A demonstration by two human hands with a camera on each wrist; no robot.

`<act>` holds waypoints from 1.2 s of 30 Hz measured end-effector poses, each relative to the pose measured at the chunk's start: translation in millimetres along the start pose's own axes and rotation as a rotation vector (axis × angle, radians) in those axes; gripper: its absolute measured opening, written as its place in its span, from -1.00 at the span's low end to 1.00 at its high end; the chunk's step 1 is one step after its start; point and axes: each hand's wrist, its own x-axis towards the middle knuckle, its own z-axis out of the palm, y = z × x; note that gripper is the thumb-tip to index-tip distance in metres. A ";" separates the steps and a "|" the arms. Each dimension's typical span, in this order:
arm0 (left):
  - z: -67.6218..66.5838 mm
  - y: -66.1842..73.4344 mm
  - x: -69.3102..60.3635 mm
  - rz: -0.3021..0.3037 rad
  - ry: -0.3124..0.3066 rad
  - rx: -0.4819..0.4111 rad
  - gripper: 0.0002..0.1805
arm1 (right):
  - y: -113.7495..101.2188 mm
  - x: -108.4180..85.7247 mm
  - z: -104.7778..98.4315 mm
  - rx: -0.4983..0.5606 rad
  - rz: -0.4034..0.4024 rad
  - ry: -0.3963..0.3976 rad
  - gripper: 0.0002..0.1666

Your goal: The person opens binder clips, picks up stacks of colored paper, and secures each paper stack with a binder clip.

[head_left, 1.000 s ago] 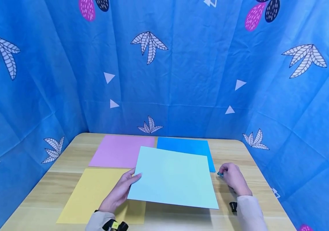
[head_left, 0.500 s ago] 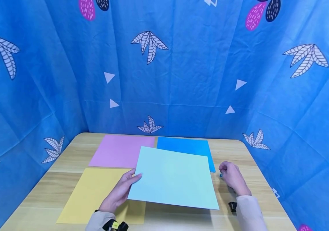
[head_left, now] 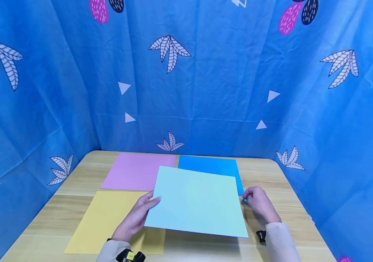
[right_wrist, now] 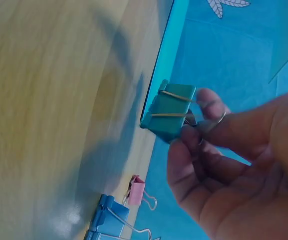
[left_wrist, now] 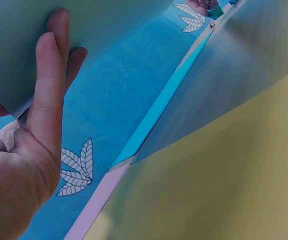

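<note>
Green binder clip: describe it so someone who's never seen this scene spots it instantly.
At the right of the wooden table, beside the blue sheet, find the right hand. It pinches the green binder clip. Nearby, a blue clip and a smaller pink clip rest on the table; this one alone is green and held.

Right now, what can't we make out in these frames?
- Head view: most of the green clip, covered by the right hand.
- Head view: near left part of the blue sheet, behind the pale green sheet.
- Head view: part of the yellow sheet, behind the left hand and pale green sheet.
- Right wrist view: rest of the blue clip, cut off by the bottom edge.
</note>
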 end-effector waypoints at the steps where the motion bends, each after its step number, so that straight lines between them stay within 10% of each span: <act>1: 0.2 0.0 -0.1 -0.001 0.001 -0.002 -0.34 | -0.2 -0.2 0.3 0.004 0.015 -0.008 -0.73; 17: 0.3 -0.4 -0.5 -0.004 0.002 -0.006 -0.34 | 4.8 -1.0 2.6 -0.028 -0.016 0.058 -0.88; 36: 0.1 0.0 -0.9 -0.001 -0.019 -0.023 -0.37 | 1.0 -8.4 -9.3 -0.059 0.035 -0.076 -0.64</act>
